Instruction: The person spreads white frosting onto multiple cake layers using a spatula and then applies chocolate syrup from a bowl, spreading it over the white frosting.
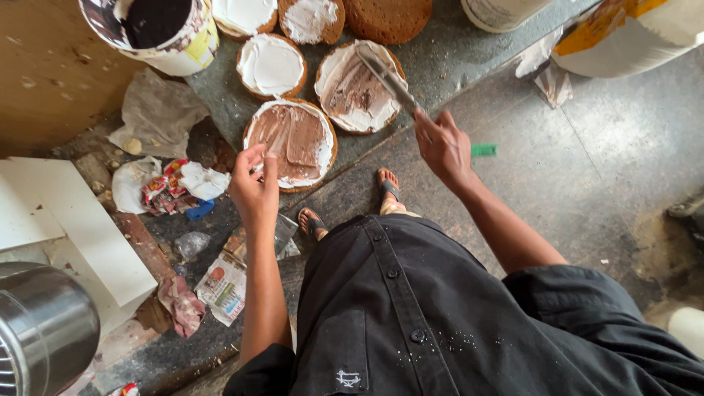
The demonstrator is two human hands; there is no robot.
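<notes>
Looking straight down past a black buttoned shirt point(411, 308) and sandalled feet point(387, 185) on a grey stone floor point(587, 147).

Left hand point(254, 189) curling fingertips lightly against the near edge of a round cake layer point(291, 143), apparently steadying it; nothing gripped.

Right hand point(442, 145) closing around the handle of a long palette knife point(387, 77), blade reaching out flat over a second cake layer point(355, 89), seemingly for spreading.

Sitting on the bench point(440, 55) edge, the near layer showing white cream smeared over with brown chocolate, a pale rim left bare.

Lying beyond, more round layers: one coated white point(270, 64), one plain brown point(389, 16).

Standing at the far left, an open tub point(158, 29) with dark contents.

Cluttering the floor at left, crumpled wrappers point(165, 187).
</notes>
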